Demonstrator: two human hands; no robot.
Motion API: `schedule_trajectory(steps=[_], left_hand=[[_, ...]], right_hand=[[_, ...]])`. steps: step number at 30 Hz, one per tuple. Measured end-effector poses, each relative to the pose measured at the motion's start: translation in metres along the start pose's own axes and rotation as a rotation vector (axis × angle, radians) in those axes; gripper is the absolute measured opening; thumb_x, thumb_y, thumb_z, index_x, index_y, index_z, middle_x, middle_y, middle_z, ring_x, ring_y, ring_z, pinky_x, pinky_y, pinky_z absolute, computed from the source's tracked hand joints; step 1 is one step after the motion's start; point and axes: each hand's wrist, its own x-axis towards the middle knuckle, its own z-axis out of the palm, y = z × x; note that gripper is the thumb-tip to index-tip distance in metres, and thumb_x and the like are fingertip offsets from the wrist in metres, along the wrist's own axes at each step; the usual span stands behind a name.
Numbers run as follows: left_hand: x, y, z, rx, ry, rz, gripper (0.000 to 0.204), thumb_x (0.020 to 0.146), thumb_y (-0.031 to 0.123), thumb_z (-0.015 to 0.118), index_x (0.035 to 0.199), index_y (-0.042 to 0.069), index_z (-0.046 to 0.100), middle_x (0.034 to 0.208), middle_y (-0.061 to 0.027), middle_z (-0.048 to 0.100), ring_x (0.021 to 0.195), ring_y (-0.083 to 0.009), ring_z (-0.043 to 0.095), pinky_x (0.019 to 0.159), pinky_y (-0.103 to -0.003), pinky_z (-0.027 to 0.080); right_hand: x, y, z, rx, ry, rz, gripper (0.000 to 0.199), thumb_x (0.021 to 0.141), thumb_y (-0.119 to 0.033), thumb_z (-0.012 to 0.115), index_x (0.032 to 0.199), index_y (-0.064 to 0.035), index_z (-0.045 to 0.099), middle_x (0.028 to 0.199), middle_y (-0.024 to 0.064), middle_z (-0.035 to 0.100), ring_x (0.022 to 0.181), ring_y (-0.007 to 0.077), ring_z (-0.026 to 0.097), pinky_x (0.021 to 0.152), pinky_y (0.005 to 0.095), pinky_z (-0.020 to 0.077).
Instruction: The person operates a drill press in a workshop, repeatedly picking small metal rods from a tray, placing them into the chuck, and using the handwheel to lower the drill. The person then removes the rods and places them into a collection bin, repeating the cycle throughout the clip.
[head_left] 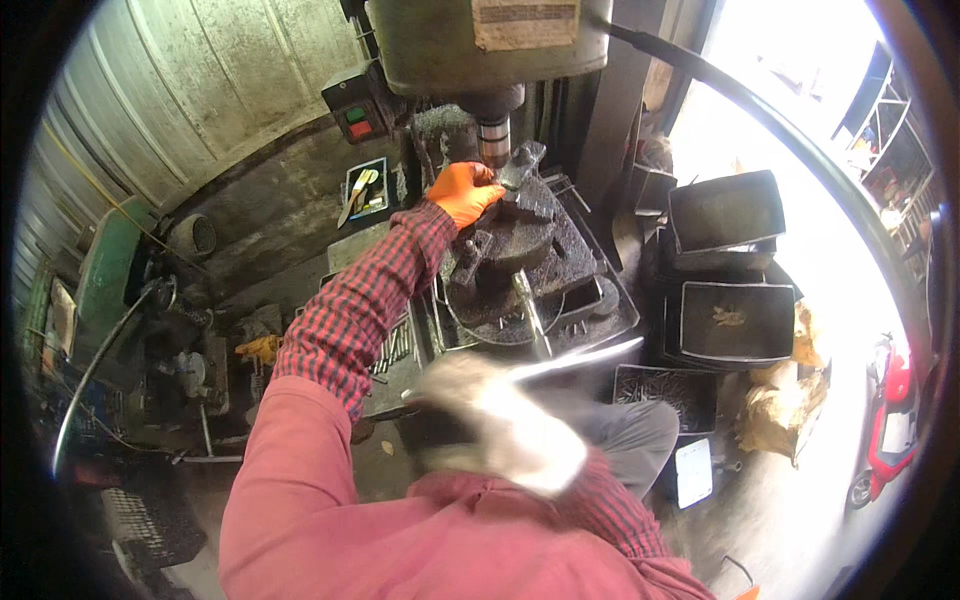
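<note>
My left hand (465, 194), in an orange glove, reaches under the drill chuck (494, 140). Its thumb and fingertips are pinched together at the top of the dark, oily machine vise (510, 245); whatever small thing they hold is too hidden to name. A bright screw (529, 305) comes out of the vise toward me, and a long metal handle bar (590, 358) crosses its near end. My right hand (495, 415), in a whitish glove, is over the left part of that bar. Motion smears its fingers, so its grip cannot be made out.
The drill press head (480, 60) hangs above, with a switch box (358, 112) on its left. Stacked dark bins (735, 320) stand at the right, near a bin of thin metal pieces (665, 390). Metal rods (398, 343) lie left of the vise. Green machinery (110, 290) stands far left.
</note>
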Motion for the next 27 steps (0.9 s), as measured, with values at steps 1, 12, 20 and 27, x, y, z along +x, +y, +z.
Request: schedule_trajectory(steps=[1,12,20,27], left_hand=[[0.001,-0.003,0.001,0.028,0.002,0.023,0.028,0.09,0.022,0.081,0.102,-0.002,0.071,0.089,-0.008,0.075,0.082,-0.0154,0.069,0.076,-0.031,0.053],[0.0,-0.018,0.006,-0.43,0.04,-0.06,0.008,0.093,0.009,0.077,0.095,0.002,0.072,0.085,-0.001,0.071,0.069,-0.0096,0.063,0.059,-0.027,0.049],[-0.005,-0.017,0.01,-0.401,0.072,-0.084,0.005,0.096,0.009,0.076,0.097,0.005,0.073,0.087,0.0002,0.072,0.07,-0.0079,0.063,0.06,-0.025,0.05],[-0.007,-0.026,0.006,-0.654,0.28,-0.075,0.009,0.091,0.008,0.078,0.099,0.003,0.075,0.087,0.0026,0.069,0.076,-0.0068,0.059,0.071,-0.024,0.047]], right_hand=[[-0.003,0.008,0.012,0.036,-0.106,0.106,0.067,0.079,-0.014,0.081,0.139,0.0028,0.055,0.142,0.0236,0.057,0.133,0.035,0.056,0.114,0.0422,0.0429],[-0.246,0.074,-0.089,-0.08,0.755,0.963,0.066,0.084,-0.007,0.078,0.145,-0.0002,0.054,0.14,0.0236,0.064,0.129,0.0291,0.063,0.114,0.0369,0.0479],[-0.269,0.044,-0.055,0.297,1.067,0.982,0.06,0.088,-0.013,0.08,0.141,0.0017,0.058,0.136,0.0168,0.065,0.125,0.0267,0.063,0.111,0.0379,0.0499],[-0.245,0.079,-0.039,0.795,1.063,0.846,0.063,0.098,-0.037,0.071,0.143,0.004,0.056,0.137,0.0196,0.063,0.122,0.0275,0.065,0.108,0.0398,0.0516]])
